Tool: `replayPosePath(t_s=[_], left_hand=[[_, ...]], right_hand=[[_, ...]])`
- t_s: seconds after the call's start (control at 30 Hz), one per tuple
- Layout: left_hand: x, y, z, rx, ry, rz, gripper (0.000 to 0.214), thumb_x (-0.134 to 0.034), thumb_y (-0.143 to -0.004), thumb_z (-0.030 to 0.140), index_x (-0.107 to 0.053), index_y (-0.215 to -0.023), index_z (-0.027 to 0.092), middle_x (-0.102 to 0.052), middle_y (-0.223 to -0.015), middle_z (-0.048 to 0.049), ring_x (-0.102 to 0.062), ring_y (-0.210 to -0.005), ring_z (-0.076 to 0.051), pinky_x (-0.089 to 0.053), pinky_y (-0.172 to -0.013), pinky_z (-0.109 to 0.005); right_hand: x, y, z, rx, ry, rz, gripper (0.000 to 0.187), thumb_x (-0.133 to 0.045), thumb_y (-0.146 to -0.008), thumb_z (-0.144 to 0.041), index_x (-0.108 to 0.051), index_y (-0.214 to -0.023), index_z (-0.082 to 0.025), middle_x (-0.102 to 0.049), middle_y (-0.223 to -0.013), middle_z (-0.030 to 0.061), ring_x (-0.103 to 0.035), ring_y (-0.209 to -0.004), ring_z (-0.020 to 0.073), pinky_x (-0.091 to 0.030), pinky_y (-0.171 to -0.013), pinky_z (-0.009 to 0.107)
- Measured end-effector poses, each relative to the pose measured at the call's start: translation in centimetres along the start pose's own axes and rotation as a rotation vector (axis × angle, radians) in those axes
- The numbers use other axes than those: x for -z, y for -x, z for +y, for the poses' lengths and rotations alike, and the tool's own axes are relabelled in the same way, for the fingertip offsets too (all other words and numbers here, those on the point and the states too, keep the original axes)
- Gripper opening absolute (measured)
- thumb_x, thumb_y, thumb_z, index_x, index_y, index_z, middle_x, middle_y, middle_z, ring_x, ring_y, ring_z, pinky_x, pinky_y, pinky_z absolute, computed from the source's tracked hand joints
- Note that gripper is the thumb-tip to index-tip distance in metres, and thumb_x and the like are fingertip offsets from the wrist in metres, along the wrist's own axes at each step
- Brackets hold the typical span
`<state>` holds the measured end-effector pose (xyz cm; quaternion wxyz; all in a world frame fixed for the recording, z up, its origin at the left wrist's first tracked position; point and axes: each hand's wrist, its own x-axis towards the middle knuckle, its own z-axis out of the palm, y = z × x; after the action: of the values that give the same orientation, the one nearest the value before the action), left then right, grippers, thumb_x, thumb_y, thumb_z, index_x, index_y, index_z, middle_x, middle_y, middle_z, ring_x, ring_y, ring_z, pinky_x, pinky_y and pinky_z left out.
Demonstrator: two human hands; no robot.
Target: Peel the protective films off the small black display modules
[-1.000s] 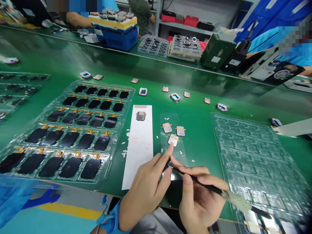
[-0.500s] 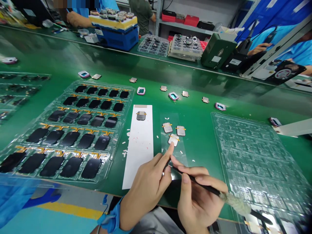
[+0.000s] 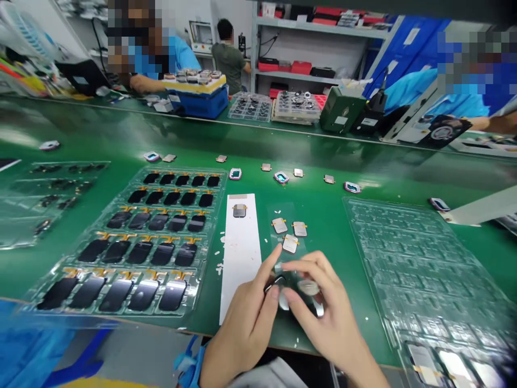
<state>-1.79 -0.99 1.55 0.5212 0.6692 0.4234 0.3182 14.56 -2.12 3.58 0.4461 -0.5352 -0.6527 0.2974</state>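
Holding a small glossy component (image 3: 297,291) between both hands: the left hand (image 3: 242,318) and right hand (image 3: 329,318) are closed on it, their fingers hiding its long axis. It sits over the green bench mat (image 3: 329,264), just below a clear film (image 3: 278,213) bearing three taped pads (image 3: 290,243), beside a white paper strip (image 3: 238,269). Metal shelving (image 3: 307,27) stands beyond.
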Motion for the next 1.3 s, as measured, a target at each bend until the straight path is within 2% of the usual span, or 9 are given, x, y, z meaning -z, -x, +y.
replayPosePath(t_s=[0.17, 0.3, 0.5, 0.7, 0.83, 0.97, 1.07, 1.17, 1.3], left_hand=[[0.2, -0.6, -0.4, -0.014, 0.271, 0.077, 0.056, -0.033, -0.105, 0.042, -0.016, -0.157, 0.028, -0.061, -0.097, -0.0036, -0.055, -0.083, -0.016, -0.045, -0.085, -0.03], [0.1, -0.8, -0.9, -0.069, 0.353, 0.17, 0.06, -0.034, -0.105, 0.04, -0.009, -0.157, 0.025, -0.045, -0.078, 0.002, -0.041, -0.066, -0.014, -0.038, -0.064, -0.027], [0.2, -1.0, -1.2, -0.074, 0.281, 0.066, 0.057, -0.032, -0.105, 0.034, -0.005, -0.154, 0.028, -0.048, -0.082, 0.0, -0.043, -0.062, -0.014, -0.037, -0.057, -0.03], [1.2, 1.1, -0.9, -0.183, -0.064, 0.217, 0.047, -0.03, -0.103, 0.033, -0.021, -0.149, 0.03, -0.056, -0.094, -0.0072, -0.057, -0.072, -0.02, -0.049, -0.061, -0.034], [6.8, 3.8, -2.2, -0.259, -0.65, 0.462, 0.026, -0.047, -0.098, 0.034, -0.056, -0.121, 0.028, -0.059, -0.115, -0.0099, -0.057, -0.108, -0.028, -0.044, -0.093, -0.043], [11.6, 6.1, -5.3, -0.216, -0.967, 0.516, 0.013, -0.063, -0.088, 0.034, -0.058, -0.085, 0.022, -0.061, -0.087, -0.0026, -0.059, -0.08, -0.022, -0.044, -0.074, -0.034], [11.8, 7.9, -7.4, -0.336, -1.019, 0.635, 0.024, -0.063, -0.086, 0.015, -0.048, -0.068, 0.022, -0.05, -0.065, 0.0028, -0.052, -0.062, -0.016, -0.04, -0.064, -0.029], [10.8, 9.1, -8.4, -0.4, -1.073, 0.835, 0.015, -0.063, -0.084, 0.009, -0.055, -0.078, 0.021, -0.058, -0.075, -0.0018, -0.057, -0.07, -0.02, -0.044, -0.069, -0.032], [10.8, 9.3, -8.9, -0.387, -1.132, 0.852, 0.012, -0.065, -0.082, 0.011, -0.059, -0.084, 0.021, -0.065, -0.082, -0.0045, -0.063, -0.078, -0.024, -0.047, -0.075, -0.036]], right_hand=[[1.0, -4.0, -1.0, -0.098, -0.087, -0.194, 0.017, -0.063, -0.085, -0.031, -0.062, -0.072, -0.02, -0.058, -0.073, -0.0001, -0.053, -0.065, 0.0125, -0.041, -0.055, 0.023], [3.8, -10.7, 0.6, -0.253, -0.027, 0.076, 0.024, -0.073, -0.075, -0.036, -0.063, -0.065, -0.017, -0.066, -0.07, 0.0019, -0.061, -0.071, 0.0168, -0.046, -0.065, 0.027], [7.3, -19.6, 6.4, -0.456, 0.054, 0.312, 0.021, -0.064, -0.092, -0.033, -0.064, -0.092, -0.012, -0.065, -0.087, 0.0029, -0.063, -0.075, 0.0143, -0.054, -0.068, 0.029], [3.8, -21.8, 7.4, -0.54, -0.056, 0.055, 0.027, -0.061, -0.095, -0.033, -0.061, -0.114, -0.014, -0.065, -0.108, 0.006, -0.066, -0.089, 0.0173, -0.058, -0.076, 0.034], [0.7, -23.5, 5.8, -0.546, -0.204, -0.148, 0.026, -0.06, -0.096, -0.033, -0.06, -0.114, -0.015, -0.065, -0.106, 0.0057, -0.066, -0.085, 0.0158, -0.058, -0.072, 0.032], [-2.5, -25.1, 4.3, -0.534, -0.324, -0.274, 0.026, -0.059, -0.097, -0.034, -0.06, -0.115, -0.015, -0.065, -0.106, 0.0058, -0.066, -0.085, 0.0156, -0.058, -0.072, 0.032], [-4.0, -25.9, 3.7, -0.525, -0.376, -0.292, 0.029, -0.059, -0.096, -0.035, -0.06, -0.117, -0.015, -0.065, -0.11, 0.0067, -0.066, -0.089, 0.0171, -0.058, -0.076, 0.035], [-4.6, -26.3, 3.6, -0.528, -0.404, -0.282, 0.031, -0.059, -0.096, -0.035, -0.059, -0.12, -0.016, -0.063, -0.115, 0.0078, -0.065, -0.096, 0.0193, -0.057, -0.081, 0.038], [-5.2, -26.1, 3.5, -0.536, -0.416, -0.252, 0.033, -0.06, -0.096, -0.036, -0.058, -0.122, -0.016, -0.062, -0.12, 0.0087, -0.064, -0.101, 0.0211, -0.056, -0.085, 0.041]])
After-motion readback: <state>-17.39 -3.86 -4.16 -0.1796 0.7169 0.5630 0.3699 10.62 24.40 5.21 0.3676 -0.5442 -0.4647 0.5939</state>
